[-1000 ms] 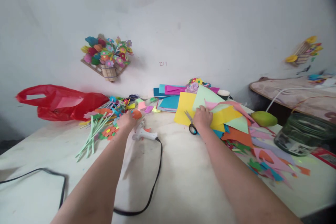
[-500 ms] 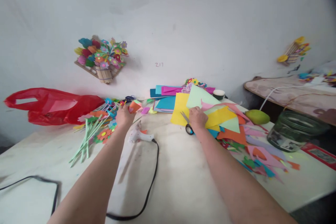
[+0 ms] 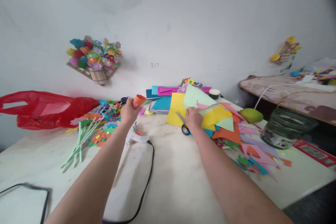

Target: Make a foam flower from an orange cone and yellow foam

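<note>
My left hand [image 3: 128,112] is raised a little above the table, fingers closed round a small orange foam piece [image 3: 138,100]. Just below it lies a white glue gun [image 3: 135,137] with a black cord [image 3: 143,189]. My right hand [image 3: 193,118] rests palm down on a pile of coloured foam sheets [image 3: 217,119], its fingers pressing the yellow sheet [image 3: 175,109]. Black-handled scissors [image 3: 183,124] lie right beside that hand, touching the yellow sheet's edge.
Foam flowers and green sticks [image 3: 89,131] lie at the left, with a red plastic bag [image 3: 39,109] behind them. A green fruit [image 3: 251,114] and a dark glass jar [image 3: 286,126] stand at the right. Foam scraps [image 3: 257,157] litter the right side. A flower bouquet [image 3: 91,57] hangs on the wall.
My left hand has lifted the orange foam piece off the table, up and slightly right. My right hand stays on the sheets.
</note>
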The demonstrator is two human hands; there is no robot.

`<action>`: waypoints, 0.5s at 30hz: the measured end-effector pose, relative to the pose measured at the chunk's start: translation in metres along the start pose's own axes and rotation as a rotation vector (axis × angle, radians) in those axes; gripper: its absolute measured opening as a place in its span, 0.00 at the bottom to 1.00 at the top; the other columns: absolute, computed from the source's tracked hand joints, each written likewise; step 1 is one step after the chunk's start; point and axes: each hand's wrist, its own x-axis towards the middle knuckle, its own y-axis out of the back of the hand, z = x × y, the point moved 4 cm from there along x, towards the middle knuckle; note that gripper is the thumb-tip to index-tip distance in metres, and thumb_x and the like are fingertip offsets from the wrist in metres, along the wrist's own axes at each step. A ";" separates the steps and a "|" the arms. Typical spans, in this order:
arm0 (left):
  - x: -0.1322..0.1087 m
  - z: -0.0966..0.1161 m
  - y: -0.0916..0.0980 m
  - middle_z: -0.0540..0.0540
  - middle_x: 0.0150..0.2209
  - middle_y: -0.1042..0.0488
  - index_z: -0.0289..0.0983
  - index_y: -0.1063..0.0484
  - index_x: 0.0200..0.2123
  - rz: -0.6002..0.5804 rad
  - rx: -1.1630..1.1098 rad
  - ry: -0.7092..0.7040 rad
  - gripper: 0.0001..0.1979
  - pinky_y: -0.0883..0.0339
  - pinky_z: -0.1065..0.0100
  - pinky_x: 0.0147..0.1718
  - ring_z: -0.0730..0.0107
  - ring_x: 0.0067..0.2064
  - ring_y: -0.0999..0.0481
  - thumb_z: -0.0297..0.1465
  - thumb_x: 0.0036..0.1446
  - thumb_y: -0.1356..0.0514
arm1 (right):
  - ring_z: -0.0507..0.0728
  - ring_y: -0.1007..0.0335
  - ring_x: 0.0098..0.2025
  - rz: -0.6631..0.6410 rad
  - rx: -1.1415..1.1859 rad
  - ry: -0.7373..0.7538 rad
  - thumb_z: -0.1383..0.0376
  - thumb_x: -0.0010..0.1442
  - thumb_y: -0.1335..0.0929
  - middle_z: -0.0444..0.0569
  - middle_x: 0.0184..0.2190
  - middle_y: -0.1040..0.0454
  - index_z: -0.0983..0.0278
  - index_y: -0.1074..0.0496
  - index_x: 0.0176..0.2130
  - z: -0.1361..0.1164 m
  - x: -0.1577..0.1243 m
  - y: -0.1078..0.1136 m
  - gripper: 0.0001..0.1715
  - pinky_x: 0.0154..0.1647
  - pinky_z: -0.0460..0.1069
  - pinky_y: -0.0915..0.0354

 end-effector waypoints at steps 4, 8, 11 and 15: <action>0.000 -0.002 -0.003 0.44 0.36 0.26 0.39 0.36 0.47 -0.045 0.035 0.009 0.23 0.39 0.68 0.33 0.60 0.39 0.27 0.42 0.48 0.41 | 0.56 0.33 0.41 0.029 0.066 0.235 0.64 0.60 0.39 0.51 0.49 0.32 0.61 0.32 0.49 -0.015 -0.005 0.004 0.18 0.33 0.49 0.41; -0.003 -0.005 -0.004 0.42 0.38 0.26 0.38 0.35 0.47 -0.087 0.070 0.039 0.24 0.39 0.68 0.34 0.59 0.40 0.27 0.43 0.48 0.42 | 0.59 0.37 0.47 -0.120 0.001 0.593 0.61 0.56 0.36 0.52 0.50 0.31 0.63 0.28 0.45 -0.042 -0.016 0.006 0.17 0.44 0.52 0.44; -0.005 -0.009 -0.005 0.41 0.38 0.26 0.37 0.35 0.47 -0.100 0.085 0.050 0.25 0.39 0.67 0.33 0.57 0.41 0.27 0.45 0.48 0.42 | 0.62 0.37 0.46 -0.239 -0.117 0.681 0.60 0.53 0.34 0.57 0.44 0.27 0.66 0.25 0.41 -0.054 -0.024 0.002 0.17 0.46 0.54 0.47; -0.004 -0.017 -0.003 0.41 0.38 0.26 0.37 0.34 0.47 -0.100 0.075 0.062 0.26 0.39 0.67 0.33 0.57 0.41 0.27 0.46 0.47 0.41 | 0.61 0.35 0.43 -0.278 -0.210 0.652 0.69 0.54 0.37 0.59 0.36 0.25 0.68 0.24 0.36 -0.057 -0.028 -0.007 0.14 0.47 0.55 0.49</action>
